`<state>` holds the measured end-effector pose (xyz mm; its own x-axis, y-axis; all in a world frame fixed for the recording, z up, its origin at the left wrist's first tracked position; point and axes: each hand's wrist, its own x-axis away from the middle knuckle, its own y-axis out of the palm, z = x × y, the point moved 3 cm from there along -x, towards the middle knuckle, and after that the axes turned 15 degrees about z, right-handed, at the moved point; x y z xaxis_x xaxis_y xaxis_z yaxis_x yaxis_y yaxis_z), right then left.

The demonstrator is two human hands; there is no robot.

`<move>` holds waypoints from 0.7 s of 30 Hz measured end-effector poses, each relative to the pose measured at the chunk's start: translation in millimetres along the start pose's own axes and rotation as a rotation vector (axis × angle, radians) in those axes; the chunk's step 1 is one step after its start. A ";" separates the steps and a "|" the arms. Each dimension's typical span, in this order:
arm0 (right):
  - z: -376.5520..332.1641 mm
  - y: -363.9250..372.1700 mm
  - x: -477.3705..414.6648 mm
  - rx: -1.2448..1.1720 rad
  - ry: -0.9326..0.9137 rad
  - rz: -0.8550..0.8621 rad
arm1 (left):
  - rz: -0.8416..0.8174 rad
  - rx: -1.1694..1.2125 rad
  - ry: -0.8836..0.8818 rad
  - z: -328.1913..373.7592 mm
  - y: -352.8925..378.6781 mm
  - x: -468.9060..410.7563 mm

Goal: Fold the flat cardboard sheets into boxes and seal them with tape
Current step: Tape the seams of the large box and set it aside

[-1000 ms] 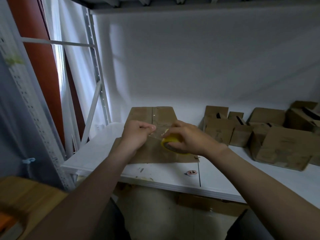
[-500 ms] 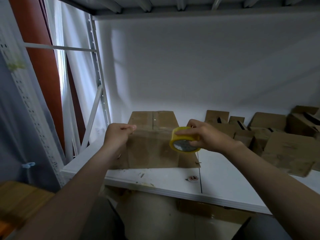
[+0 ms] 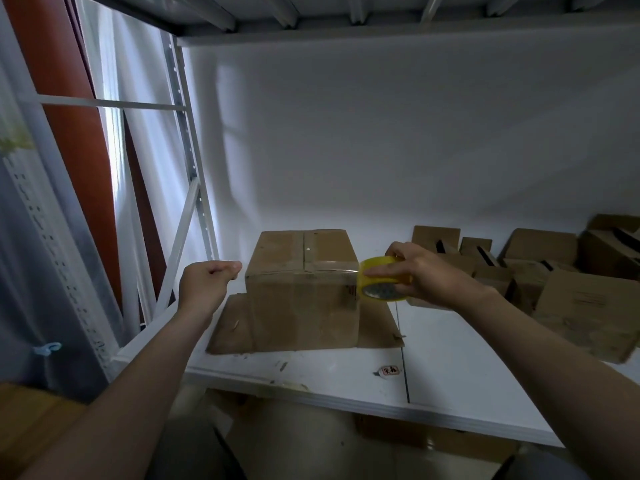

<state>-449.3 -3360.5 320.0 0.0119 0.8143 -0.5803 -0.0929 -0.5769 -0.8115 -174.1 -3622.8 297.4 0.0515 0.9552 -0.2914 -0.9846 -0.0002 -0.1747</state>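
**Tape roll at box's right corner, on a rack shelf**

Nearest, low left: a wooden surface [image 3: 34,427]. Both forearms reached fwd over the white shelf board [image 3: 467,375], scuffed near its front edge, w/ a small label [image 3: 389,370] stuck by a seam.

L hand [image 3: 207,282] hovered just left of the box, fingers curled in, thumb tip against forefinger. Couldn't tell if it pinched a tape end.

R hand [image 3: 429,275] gripped the yellow tape roll [image 3: 379,277], thumb laid along its front, fingers over the top. The roll was just beside the box's upper right front corner. A glossy clear strip ran from it along the top front edge.

The box [image 3: 304,306] stood upright, top flaps closed, on a flat cardboard sheet [image 3: 228,330] lying on the board.

Further right: a heap of folded boxes [image 3: 581,306]. Behind: white back wall [image 3: 381,150]. Left: perforated rack upright [image 3: 188,161] w/ a diagonal brace, sheer curtain [image 3: 138,81], red-orange panel [image 3: 69,116]. Overhead: ribbed underside of the upper shelf [image 3: 346,15].
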 end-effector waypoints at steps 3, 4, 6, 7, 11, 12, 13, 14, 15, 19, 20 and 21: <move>6.4 2.8 -0.4 0.017 -0.020 0.000 | 0.013 -0.019 0.024 -1.5 8.8 -2.5; 8.1 4.3 -1.4 0.025 -0.033 -0.003 | 0.017 -0.023 0.033 -1.9 10.9 -4.0; 12.0 7.4 -2.8 0.062 -0.050 -0.019 | 0.025 -0.015 0.032 -4.0 12.7 -9.4; 14.7 8.8 -2.2 0.090 -0.057 -0.027 | 0.029 -0.006 0.020 -5.8 11.9 -12.8; 30.6 13.1 3.7 0.149 -0.052 -0.007 | 0.015 -0.001 -0.028 -17.4 12.0 -26.6; 32.6 15.2 2.8 0.149 -0.057 -0.003 | 0.016 -0.011 -0.030 -21.2 13.1 -28.9; 33.7 18.2 1.3 0.151 -0.066 0.000 | 0.020 -0.016 -0.035 -25.6 14.7 -30.8; 34.8 22.1 -0.3 0.155 -0.078 0.002 | 0.022 -0.016 -0.039 -30.0 17.0 -32.1; 35.7 26.2 -1.8 0.161 -0.092 0.002 | 0.022 -0.018 -0.042 -34.4 19.3 -33.0; 45.6 37.8 -10.7 0.185 -0.075 0.009 | 0.029 -0.013 -0.022 -42.2 25.6 -39.6; 46.8 40.7 -13.2 0.183 -0.076 0.014 | 0.025 -0.003 -0.024 -42.7 26.7 -41.7; 48.1 44.3 -15.6 0.179 -0.079 0.014 | 0.021 0.002 -0.030 -43.6 27.9 -43.6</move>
<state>-501.5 -3395.7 296.4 -0.0687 0.8126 -0.5787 -0.2684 -0.5737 -0.7738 -196.6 -3677.4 264.2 0.0259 0.9633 -0.2670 -0.9858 -0.0196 -0.1667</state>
